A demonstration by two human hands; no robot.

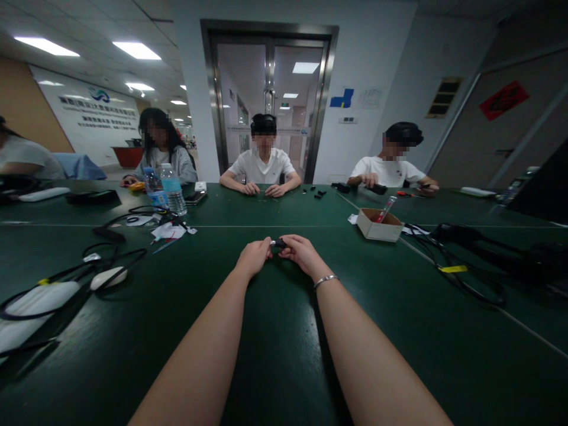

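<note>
Both my arms reach forward over the dark green table (284,355). My left hand (254,255) and my right hand (300,251) meet at the middle, fingers closed round a small black part (278,243) held between them. A silver bracelet (325,280) circles my right wrist. The part is too small to make out in detail.
A small cardboard box (378,225) with a red-tipped tool stands right of my hands. Black cables (465,260) lie at the right, cables and white devices (107,276) at the left. Two water bottles (171,189) stand far left. Several people sit along the far side.
</note>
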